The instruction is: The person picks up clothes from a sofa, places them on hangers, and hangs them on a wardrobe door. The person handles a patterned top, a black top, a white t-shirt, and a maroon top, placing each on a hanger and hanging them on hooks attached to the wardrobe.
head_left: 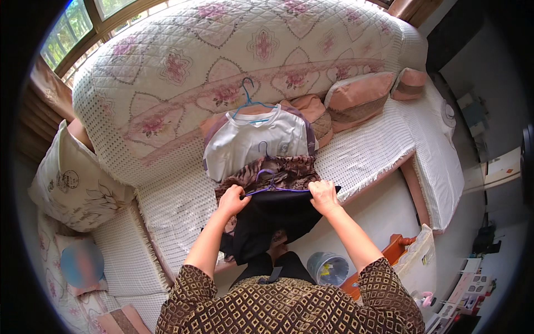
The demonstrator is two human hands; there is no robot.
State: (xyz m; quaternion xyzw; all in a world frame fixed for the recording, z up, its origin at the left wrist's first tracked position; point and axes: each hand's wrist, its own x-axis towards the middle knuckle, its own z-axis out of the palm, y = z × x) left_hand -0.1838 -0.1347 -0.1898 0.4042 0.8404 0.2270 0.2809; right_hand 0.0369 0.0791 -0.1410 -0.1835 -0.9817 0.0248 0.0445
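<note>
both forearms reach forward, left hand [232, 199] and right hand [322, 196] curled shut, knuckles up.

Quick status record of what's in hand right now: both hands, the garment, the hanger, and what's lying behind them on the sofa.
left hand: grips the black garment's top edge at the hanger's left end
right hand: grips the same edge at the hanger's right end
black garment: hangs off the sofa's front edge
purple hanger: at the black garment's top, hook pointing away
patterned brown garment: beneath the hanger, on the sofa
white shirt: on a blue hanger, lying behind
sofa: white quilted cover
</note>
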